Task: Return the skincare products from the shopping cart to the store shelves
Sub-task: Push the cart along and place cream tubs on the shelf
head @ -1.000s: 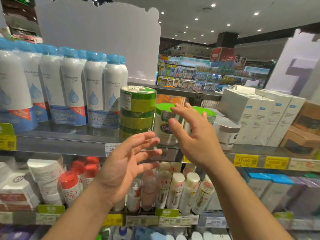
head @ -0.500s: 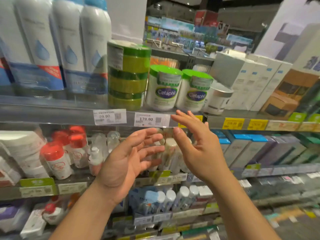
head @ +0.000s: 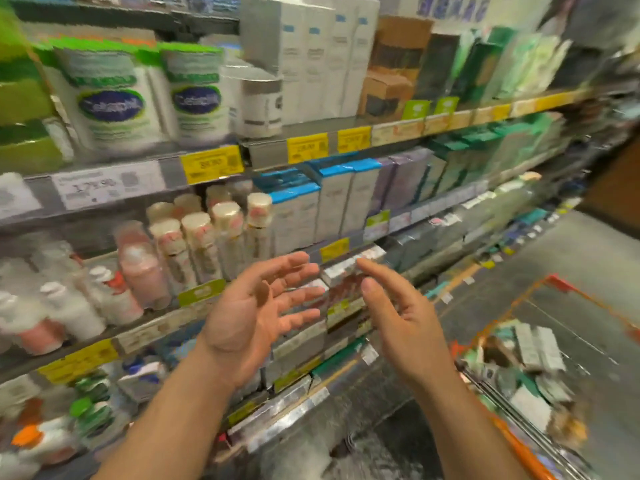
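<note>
Two white Cetaphil jars with green lids (head: 194, 95) stand side by side on the upper shelf (head: 263, 154), left of centre. My left hand (head: 256, 306) and my right hand (head: 398, 317) hang in front of the lower shelves, palms facing each other, fingers spread and holding nothing. At the lower right an orange-rimmed shopping cart (head: 512, 434) carries several boxed skincare products (head: 533, 362). The picture is blurred by head motion.
White boxes (head: 311, 57) and brown boxes (head: 391, 74) fill the upper shelf to the right of the jars. Pale bottles (head: 207, 240) and blue-topped boxes (head: 332, 202) stand on the middle shelf. A grey aisle floor (head: 571, 265) runs along the right.
My view has swung down and to the right, bringing the cart into sight. Both hands have pulled back from the jars on the upper shelf and dropped lower, still empty.
</note>
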`<move>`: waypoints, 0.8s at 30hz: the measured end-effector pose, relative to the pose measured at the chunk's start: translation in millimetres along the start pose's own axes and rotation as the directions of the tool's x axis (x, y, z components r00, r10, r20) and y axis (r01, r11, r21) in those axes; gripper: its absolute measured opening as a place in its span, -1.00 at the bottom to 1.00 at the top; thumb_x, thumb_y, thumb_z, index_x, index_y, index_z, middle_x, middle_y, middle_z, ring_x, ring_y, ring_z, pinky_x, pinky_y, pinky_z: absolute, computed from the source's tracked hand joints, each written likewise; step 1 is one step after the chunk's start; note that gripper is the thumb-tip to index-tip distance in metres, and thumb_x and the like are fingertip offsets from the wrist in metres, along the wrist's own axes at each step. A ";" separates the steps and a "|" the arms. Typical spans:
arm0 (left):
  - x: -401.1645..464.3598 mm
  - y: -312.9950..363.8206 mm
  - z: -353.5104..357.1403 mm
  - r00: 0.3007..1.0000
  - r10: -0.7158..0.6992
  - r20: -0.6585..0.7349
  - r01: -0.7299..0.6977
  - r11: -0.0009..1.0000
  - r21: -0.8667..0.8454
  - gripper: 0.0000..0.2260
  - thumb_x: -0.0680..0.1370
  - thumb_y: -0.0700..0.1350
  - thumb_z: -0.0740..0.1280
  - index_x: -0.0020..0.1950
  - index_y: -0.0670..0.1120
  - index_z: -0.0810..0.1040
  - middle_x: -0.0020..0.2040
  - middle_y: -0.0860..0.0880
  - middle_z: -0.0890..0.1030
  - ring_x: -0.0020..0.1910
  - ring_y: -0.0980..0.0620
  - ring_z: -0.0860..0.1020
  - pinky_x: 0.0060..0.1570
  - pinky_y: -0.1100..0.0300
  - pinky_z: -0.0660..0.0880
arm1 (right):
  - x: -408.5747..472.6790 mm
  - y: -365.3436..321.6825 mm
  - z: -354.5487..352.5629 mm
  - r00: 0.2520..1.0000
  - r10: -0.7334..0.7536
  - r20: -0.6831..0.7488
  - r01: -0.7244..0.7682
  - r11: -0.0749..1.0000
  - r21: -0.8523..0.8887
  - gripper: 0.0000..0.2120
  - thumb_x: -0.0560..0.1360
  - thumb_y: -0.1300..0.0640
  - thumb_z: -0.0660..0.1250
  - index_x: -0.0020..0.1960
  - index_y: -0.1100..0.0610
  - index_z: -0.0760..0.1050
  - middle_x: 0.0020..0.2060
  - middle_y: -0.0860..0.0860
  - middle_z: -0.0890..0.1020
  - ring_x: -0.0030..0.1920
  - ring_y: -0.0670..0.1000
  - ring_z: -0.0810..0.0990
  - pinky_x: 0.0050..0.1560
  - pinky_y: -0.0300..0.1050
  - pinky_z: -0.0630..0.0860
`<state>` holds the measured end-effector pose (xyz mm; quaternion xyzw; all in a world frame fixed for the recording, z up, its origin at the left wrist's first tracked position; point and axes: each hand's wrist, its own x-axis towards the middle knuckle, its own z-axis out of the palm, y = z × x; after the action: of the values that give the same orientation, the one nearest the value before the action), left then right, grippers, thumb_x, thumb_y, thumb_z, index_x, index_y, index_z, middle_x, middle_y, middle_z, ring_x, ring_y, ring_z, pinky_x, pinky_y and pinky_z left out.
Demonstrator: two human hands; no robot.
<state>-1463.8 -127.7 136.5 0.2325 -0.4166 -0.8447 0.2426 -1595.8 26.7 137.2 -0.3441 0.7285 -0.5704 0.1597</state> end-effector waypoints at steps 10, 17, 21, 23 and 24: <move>4.7 -116.7 172.7 0.941 -0.307 0.144 0.300 0.951 0.070 -0.60 0.40 0.00 0.36 0.18 -0.15 0.63 0.15 -0.19 0.68 0.07 -0.24 0.63 0.05 -0.10 0.58 | -89.3 66.6 -172.5 0.895 0.289 -0.339 -0.241 0.954 0.177 -0.66 0.42 -0.35 0.31 0.15 -0.36 0.63 0.17 -0.36 0.64 0.19 -0.38 0.55 0.25 -0.24 0.47; -9.6 -174.7 243.2 0.889 -0.407 0.209 0.368 0.908 0.200 -0.57 0.38 0.03 0.36 0.17 -0.15 0.64 0.19 -0.19 0.68 0.10 -0.23 0.62 0.12 -0.14 0.54 | -150.9 107.3 -246.9 0.780 0.422 -0.462 -0.319 0.903 0.286 -0.72 0.53 -0.24 0.35 0.23 -0.34 0.61 0.26 -0.34 0.61 0.35 -0.23 0.51 0.40 -0.03 0.41; -4.3 -195.9 265.3 0.865 -0.450 0.220 0.393 0.882 0.259 -0.59 0.42 0.03 0.35 0.17 -0.15 0.66 0.21 -0.19 0.68 0.16 -0.26 0.63 0.19 -0.19 0.53 | -166.5 124.2 -270.4 0.720 0.475 -0.505 -0.368 0.880 0.301 -0.73 0.56 -0.21 0.35 0.25 -0.36 0.58 0.30 -0.33 0.58 0.38 -0.17 0.49 0.44 0.06 0.43; 2.1 -205.1 275.9 0.851 -0.475 0.226 0.409 0.867 0.284 -0.58 0.41 0.03 0.36 0.19 -0.15 0.65 0.19 -0.18 0.69 0.16 -0.26 0.62 0.21 -0.19 0.52 | -170.2 132.2 -279.4 0.703 0.478 -0.527 -0.375 0.879 0.296 -0.77 0.58 -0.18 0.36 0.22 -0.39 0.58 0.28 -0.35 0.58 0.37 -0.17 0.50 0.44 0.08 0.44; 5.8 -209.8 281.2 0.842 -0.487 0.231 0.418 0.860 0.292 -0.57 0.41 0.03 0.36 0.20 -0.16 0.64 0.18 -0.18 0.69 0.14 -0.25 0.62 0.22 -0.19 0.52 | -171.0 135.5 -283.8 0.691 0.482 -0.539 -0.381 0.876 0.296 -0.78 0.59 -0.16 0.36 0.20 -0.41 0.58 0.26 -0.37 0.58 0.37 -0.18 0.51 0.43 0.05 0.44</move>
<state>-1680.9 147.3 117.2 0.2217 -0.4757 -0.8492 -0.0589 -1694.7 363.5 67.0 0.0487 0.7527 -0.6518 0.0788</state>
